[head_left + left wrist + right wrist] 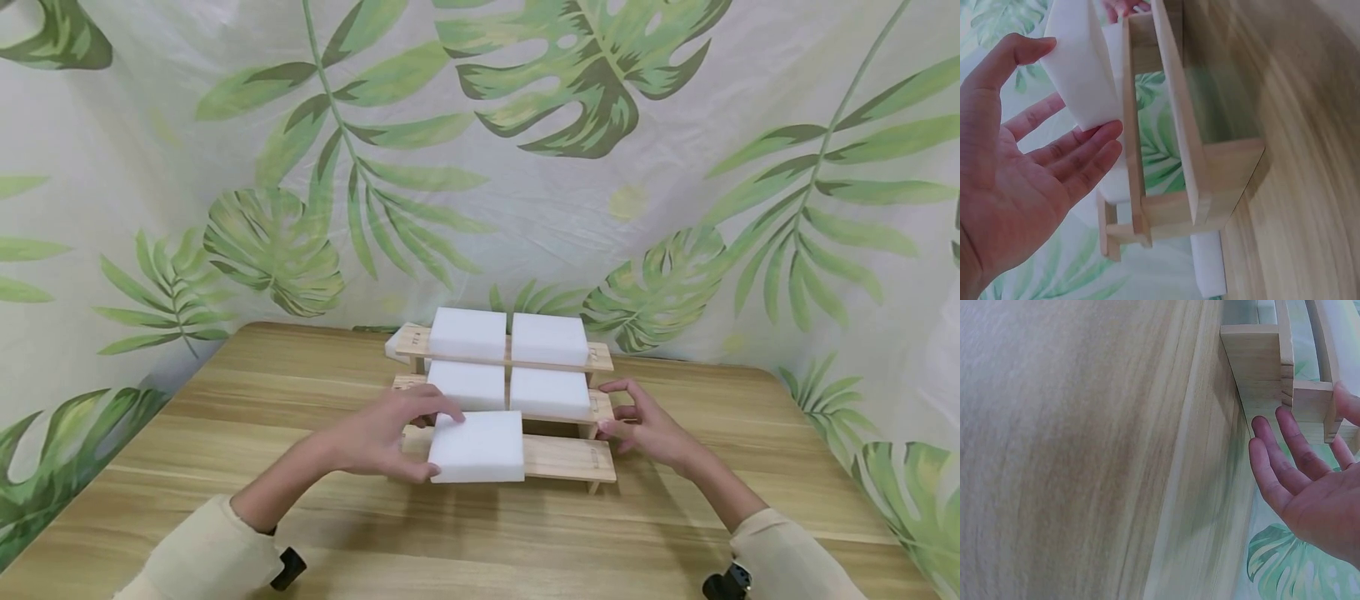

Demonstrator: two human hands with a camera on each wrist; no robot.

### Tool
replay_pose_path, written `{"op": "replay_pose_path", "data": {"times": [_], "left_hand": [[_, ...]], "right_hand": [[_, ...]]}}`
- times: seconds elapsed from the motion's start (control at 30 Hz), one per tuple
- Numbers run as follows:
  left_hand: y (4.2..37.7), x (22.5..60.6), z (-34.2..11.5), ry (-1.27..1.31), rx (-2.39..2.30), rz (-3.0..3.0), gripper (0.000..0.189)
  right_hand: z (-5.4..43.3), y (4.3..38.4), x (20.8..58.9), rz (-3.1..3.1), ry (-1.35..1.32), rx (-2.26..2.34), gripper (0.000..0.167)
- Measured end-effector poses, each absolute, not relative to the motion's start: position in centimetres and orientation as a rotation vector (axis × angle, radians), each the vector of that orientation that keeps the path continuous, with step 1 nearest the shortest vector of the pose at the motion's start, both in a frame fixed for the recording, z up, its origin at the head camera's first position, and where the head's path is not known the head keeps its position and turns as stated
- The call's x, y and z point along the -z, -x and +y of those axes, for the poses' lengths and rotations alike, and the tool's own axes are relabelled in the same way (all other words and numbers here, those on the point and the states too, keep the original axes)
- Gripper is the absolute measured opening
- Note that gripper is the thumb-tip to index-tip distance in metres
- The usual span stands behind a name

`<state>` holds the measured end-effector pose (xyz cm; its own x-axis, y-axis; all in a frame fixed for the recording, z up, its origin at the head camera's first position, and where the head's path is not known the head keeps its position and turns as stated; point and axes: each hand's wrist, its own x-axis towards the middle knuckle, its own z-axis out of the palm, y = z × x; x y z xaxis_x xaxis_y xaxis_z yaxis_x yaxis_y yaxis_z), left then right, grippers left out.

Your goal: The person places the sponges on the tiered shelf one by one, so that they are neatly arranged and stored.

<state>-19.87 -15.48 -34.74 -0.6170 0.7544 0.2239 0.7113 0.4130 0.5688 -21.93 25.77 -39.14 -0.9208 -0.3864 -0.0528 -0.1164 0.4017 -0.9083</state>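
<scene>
A three-tier wooden stand [570, 460] sits on the table, its tiers rising toward the back. My left hand [378, 435] pinches a white foam block [477, 447] by its left end, thumb at the front and a finger on top. In the left wrist view the foam block [1082, 65] is tilted beside the lowest tier, with fingers under its edge. My right hand [648, 425] holds the right end of the middle tier between thumb and index finger; its other fingers [1272, 478] stretch out beside the stand's end.
Two white blocks stand on the top tier, one at left [468, 333] and one at right [550, 339]. Another pair [550, 393] fills the middle tier. A further white piece [393, 347] shows behind the stand's left end. Leaf-patterned cloth [525, 225] hangs behind the wooden table [285, 400].
</scene>
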Motion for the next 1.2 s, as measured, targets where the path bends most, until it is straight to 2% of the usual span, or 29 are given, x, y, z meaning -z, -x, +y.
{"op": "replay_pose_path", "data": {"times": [1.2], "left_hand": [[18.8, 38.2, -8.3, -1.277, -0.88, 2.701, 0.044]], "right_hand": [[25.9, 21.9, 39.3, 2.397, 0.455, 1.532, 0.062]]}}
